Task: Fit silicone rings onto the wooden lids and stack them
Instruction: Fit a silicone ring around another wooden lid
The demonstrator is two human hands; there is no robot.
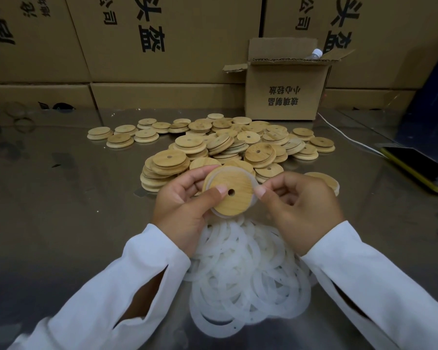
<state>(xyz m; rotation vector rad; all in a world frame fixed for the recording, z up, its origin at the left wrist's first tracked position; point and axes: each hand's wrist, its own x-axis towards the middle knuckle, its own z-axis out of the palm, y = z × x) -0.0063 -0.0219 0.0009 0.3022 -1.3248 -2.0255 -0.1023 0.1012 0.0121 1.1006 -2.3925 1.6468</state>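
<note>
The left hand [185,200] holds 1 wooden lid [232,198] up over the bench [74,188]. Its thumb lies flat on the lid's face, next to the small hole. Its other fingers [195,176] curl round the back. I think this grip keeps the lid from turning.

A soft white ring [255,184] sits round the edge of this lid. The right hand [299,205] pinches the ring at the lid's right side, with the thumb tip pressed against a finger. I think it is tugging the ring so it slips on all the way round. I cannot tell if the far side is on yet.

Just under the hands lies a heap of loose rings [245,271]. It is close, so the next 1 is easy to grab. Behind the hands is a big pile of lids [228,145], also in easy reach. 1 lid with a ring [324,179] lies just past the right hand. It may be the start of the done stack.

A small open box [283,97] stands at the back. A phone [415,170] lies at the right side.
</note>
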